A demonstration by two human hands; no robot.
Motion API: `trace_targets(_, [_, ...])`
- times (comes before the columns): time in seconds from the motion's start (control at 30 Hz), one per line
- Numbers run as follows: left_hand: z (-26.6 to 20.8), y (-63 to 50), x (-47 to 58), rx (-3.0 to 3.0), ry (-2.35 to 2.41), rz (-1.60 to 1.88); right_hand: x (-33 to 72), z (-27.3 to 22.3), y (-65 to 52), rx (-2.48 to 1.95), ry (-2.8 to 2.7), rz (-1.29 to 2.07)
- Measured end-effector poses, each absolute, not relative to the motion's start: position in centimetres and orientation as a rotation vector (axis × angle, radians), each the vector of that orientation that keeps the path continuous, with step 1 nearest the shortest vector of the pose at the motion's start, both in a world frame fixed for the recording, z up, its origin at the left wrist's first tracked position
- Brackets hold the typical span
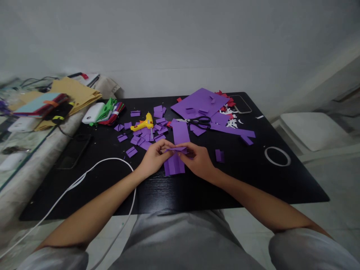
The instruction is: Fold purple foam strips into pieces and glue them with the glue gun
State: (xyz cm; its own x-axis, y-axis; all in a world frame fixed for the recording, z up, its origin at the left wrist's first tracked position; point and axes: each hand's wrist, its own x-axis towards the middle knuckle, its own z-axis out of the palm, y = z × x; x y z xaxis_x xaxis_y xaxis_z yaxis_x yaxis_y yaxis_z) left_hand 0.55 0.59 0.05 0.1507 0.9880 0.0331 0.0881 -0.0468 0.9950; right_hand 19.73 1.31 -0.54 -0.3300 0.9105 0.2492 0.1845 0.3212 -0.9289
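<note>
Between my two hands is a small folded piece of purple paper [177, 149], pinched at both ends. My left hand [157, 154] has its fingers closed on the left end. On the other end, the thumb and fingers of my right hand [198, 159] press together. Below the hands lies a creased purple paper strip [174, 167], and a flat purple strip [180, 132] extends beyond them. Black-handled scissors [199, 121] rest at the far end of that strip. To the left, a yellow glue gun [143, 123] lies on several small folded purple pieces [140, 139].
A large purple sheet [198, 104], red scraps [231, 102] and white paper bits [231, 121] are at the back right of the black table [253, 180]. A tape ring [277, 156] lies right. The white cord [108, 159] loops past my left forearm. A phone [74, 152] lies left.
</note>
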Motion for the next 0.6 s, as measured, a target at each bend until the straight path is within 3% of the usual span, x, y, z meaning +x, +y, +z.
trace_targets(0.6, [0.09,0.39,0.98,1.295,1.147,1.061,19.38,-0.38,1.25,-0.994,-1.678,1.133])
